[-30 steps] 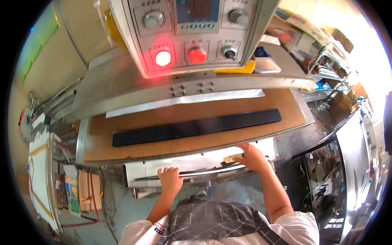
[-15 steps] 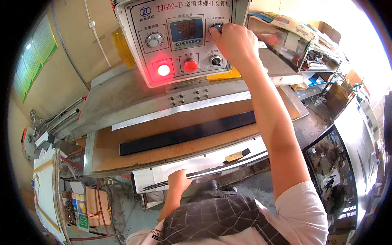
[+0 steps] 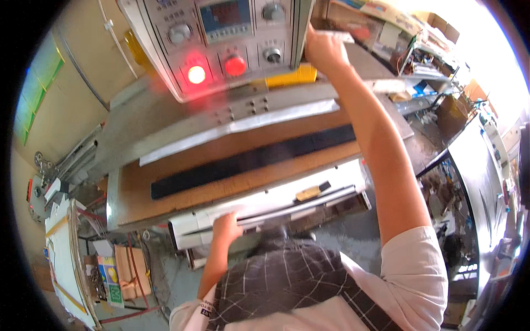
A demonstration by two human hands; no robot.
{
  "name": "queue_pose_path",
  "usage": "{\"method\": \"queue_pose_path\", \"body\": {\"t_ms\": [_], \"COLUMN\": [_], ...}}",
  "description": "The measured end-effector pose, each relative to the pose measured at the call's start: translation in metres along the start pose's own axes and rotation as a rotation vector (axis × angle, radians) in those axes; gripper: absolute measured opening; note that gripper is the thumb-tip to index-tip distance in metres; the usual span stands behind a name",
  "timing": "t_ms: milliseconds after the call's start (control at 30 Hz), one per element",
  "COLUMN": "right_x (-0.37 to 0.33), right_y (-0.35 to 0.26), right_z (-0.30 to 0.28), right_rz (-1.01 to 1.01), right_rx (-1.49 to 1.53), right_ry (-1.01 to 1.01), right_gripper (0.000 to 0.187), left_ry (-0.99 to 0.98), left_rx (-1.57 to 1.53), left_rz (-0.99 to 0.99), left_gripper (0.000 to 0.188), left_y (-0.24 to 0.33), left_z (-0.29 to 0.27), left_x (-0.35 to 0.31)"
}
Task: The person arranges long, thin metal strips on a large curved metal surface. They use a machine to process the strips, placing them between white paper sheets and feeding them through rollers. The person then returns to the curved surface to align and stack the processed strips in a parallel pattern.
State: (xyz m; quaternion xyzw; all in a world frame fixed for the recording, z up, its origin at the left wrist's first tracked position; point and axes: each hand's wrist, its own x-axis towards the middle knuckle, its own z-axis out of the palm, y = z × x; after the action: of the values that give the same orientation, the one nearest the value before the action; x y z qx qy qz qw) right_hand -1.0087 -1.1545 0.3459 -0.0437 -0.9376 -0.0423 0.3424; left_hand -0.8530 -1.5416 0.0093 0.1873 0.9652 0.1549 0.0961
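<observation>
My left hand [image 3: 226,228] is closed over thin dark strips [image 3: 287,211] that lie along the front edge of a white tray-like ledge [image 3: 262,199]. My right hand [image 3: 328,51] is raised at the right side of a grey control box [image 3: 241,52]; its fingers are blurred and partly hidden, so I cannot tell whether they touch it. On the box's face are a red button [image 3: 235,65], a glowing red lamp [image 3: 196,74], knobs and a display. Beneath it, a long black bar [image 3: 254,161] lies on a brown board [image 3: 135,185].
A small tan-and-black piece [image 3: 312,191] rests on the white ledge. A metal beam [image 3: 204,113] spans above the board. Cluttered shelves [image 3: 425,69] stand at far right, with a black-edged table [image 3: 480,160] nearer. At left is a frame holding white sheets [image 3: 66,254].
My right hand has left the upper-right knob and moved to the right, beside the box's edge. The whole view has shifted, so the box sits higher and further left. My left hand stays at the strips.
</observation>
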Motion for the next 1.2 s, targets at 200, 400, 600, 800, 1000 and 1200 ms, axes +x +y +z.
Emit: {"method": "queue_pose_path", "body": {"t_ms": [200, 400, 600, 800, 1000, 1200], "right_x": [-0.076, -0.201, -0.192, -0.198, -0.203, -0.21], "right_y": [-0.015, -0.091, -0.171, -0.181, -0.182, -0.181], "right_z": [0.039, 0.15, 0.177, 0.192, 0.195, 0.178], "right_rz": [0.115, -0.45, -0.402, -0.364, -0.369, -0.373], "right_rx": [0.446, 0.547, 0.535, 0.487, 0.488, 0.495], "right_ry": [0.328, -0.518, -0.656, -0.648, -0.614, -0.664], "right_gripper": [0.025, 0.081, 0.095, 0.094, 0.094, 0.092], "left_ry": [0.062, 0.088, 0.089, 0.128, 0.124, 0.159], "left_rx": [0.014, -0.028, -0.032, -0.015, -0.02, -0.037], "left_rz": [0.011, 0.056, 0.022, 0.01, 0.012, 0.03], "left_gripper": [0.013, 0.014, 0.015, 0.014, 0.013, 0.014], "left_y": [-0.019, -0.016, -0.017, -0.017, -0.014, -0.016], "left_z": [0.009, 0.015, 0.01, 0.012, 0.01, 0.011], "left_x": [-0.003, 0.001, 0.003, 0.003, -0.004, -0.009]}}
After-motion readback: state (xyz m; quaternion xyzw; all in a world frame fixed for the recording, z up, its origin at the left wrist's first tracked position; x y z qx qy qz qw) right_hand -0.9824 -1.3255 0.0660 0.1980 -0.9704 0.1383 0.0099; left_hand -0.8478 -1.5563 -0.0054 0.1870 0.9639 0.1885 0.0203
